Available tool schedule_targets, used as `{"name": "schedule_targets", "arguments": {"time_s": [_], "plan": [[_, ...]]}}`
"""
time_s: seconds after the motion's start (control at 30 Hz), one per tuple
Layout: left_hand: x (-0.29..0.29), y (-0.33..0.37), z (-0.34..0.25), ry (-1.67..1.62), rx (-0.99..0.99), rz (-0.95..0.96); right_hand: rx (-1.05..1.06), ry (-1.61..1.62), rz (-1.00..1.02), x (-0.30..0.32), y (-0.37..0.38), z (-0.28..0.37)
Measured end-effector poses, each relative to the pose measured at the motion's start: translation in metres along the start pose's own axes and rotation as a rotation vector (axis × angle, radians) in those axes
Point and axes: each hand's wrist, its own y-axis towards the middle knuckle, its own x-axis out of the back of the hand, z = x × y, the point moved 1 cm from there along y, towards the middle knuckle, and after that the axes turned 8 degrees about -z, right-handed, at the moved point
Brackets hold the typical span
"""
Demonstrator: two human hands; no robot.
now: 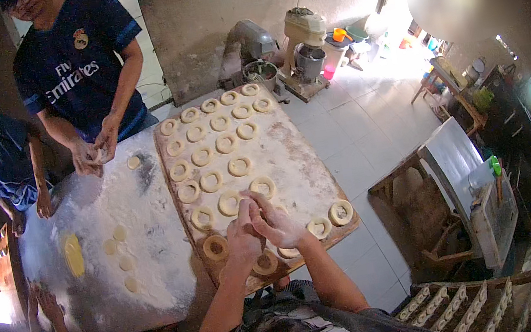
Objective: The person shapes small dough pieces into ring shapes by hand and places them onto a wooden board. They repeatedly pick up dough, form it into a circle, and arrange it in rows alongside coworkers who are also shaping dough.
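Over the floured board, both hands curl together; grip and contents I can't tell.

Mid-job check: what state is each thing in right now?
Left hand: pressed to the right hand
Right hand: pressed to the left; anything between hidden
Dough rings: shaped, spread out
Dough discs: without holes
Yellow slab: lying flat
Wooden board: flour-dusted
Worktable: flour-dusted
Cream mixer: upright; running unclear
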Motion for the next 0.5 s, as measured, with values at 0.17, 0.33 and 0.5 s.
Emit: {"name": "schedule_targets", "arguments": {"time_s": [0.17,0.33,0.5], "plan": [[-0.048,0.009,-0.018,-0.22,0.016,0.041,0.131,0.182,0.013,0.049,-0.008,-0.007],[-0.067,0.013,-0.036,-0.137,-0.022,0.103,-0.083,0.737,-0.129,0.103,-0.023,-0.009],[-0.095,0.017,-0.037,-0.192,-0.004,0.145,0.125,-0.239,-0.105,0.11,-0.003,0.001]]}}
